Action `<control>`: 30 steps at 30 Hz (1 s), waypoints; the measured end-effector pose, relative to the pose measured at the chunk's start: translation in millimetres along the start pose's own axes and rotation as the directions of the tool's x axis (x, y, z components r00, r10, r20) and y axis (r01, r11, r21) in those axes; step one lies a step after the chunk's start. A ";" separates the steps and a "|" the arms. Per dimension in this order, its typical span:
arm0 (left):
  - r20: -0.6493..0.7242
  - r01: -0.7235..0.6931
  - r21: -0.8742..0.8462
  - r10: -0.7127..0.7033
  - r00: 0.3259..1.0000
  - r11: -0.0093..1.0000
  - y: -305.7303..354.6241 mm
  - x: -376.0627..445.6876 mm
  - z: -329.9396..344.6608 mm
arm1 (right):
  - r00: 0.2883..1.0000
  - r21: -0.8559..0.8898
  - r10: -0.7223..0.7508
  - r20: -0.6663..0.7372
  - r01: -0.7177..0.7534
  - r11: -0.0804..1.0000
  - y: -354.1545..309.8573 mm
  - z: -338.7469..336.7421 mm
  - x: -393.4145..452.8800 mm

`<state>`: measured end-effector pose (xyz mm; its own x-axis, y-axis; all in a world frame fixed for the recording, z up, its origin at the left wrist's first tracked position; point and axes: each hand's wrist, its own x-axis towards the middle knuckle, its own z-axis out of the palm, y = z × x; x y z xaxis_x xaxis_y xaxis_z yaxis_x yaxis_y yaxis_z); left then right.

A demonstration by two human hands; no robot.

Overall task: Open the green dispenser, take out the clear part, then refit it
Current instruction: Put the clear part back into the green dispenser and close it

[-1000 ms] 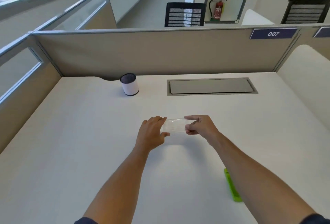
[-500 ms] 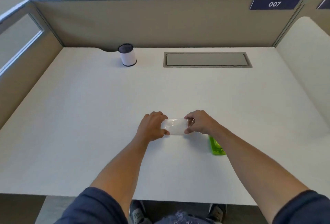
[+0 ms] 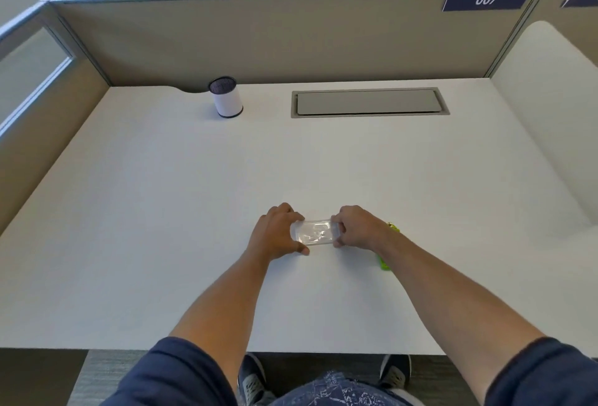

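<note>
The clear part (image 3: 315, 232) is a flat transparent rounded case held level just above the white desk (image 3: 161, 211). My left hand (image 3: 275, 235) grips its left end and my right hand (image 3: 357, 227) grips its right end. A green piece of the dispenser (image 3: 384, 263) lies on the desk behind my right wrist, mostly hidden by the forearm; only its two ends show.
A white cylinder with a dark mesh top (image 3: 225, 97) stands at the back left. A grey cable-tray lid (image 3: 369, 103) is set into the desk at the back. Beige partitions (image 3: 291, 39) wall the desk on three sides.
The camera has tilted downward, so the desk's near edge and my legs now show. Both hands still hold the clear part, now closer to the green piece.
</note>
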<state>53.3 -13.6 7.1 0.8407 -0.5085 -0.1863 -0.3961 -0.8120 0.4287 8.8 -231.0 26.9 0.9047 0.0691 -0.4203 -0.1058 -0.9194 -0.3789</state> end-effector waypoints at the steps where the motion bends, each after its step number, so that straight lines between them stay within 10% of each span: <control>1: 0.003 -0.001 -0.005 0.001 1.000 1.000 -0.1 -0.2 -0.1 | 1.000 -0.012 0.002 0.007 -0.002 1.000 -0.5 0.7 -0.2; 8: -0.008 0.001 -0.001 -0.001 1.000 1.000 -1.2 1.2 0.5 | 0.986 0.126 0.112 -0.120 -0.097 0.987 11.9 -13.9 -9.7; 16: -0.033 -0.001 -0.032 0.000 0.999 0.999 -1.9 -1.0 3.0 | 0.809 -0.109 0.577 -0.114 -0.588 0.802 27.7 -50.0 -33.8; 30: -0.026 -0.003 -0.041 0.002 1.000 0.999 -3.6 -4.8 6.8 | 0.828 -0.130 0.555 -0.078 -0.560 0.818 24.8 -20.2 -39.2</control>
<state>48.3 -10.2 0.4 0.8494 -0.5022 -0.1621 -0.3832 -0.7982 0.4648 -21.0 -264.3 50.6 0.7230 -0.4829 -0.4940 -0.5397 -0.8412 0.0325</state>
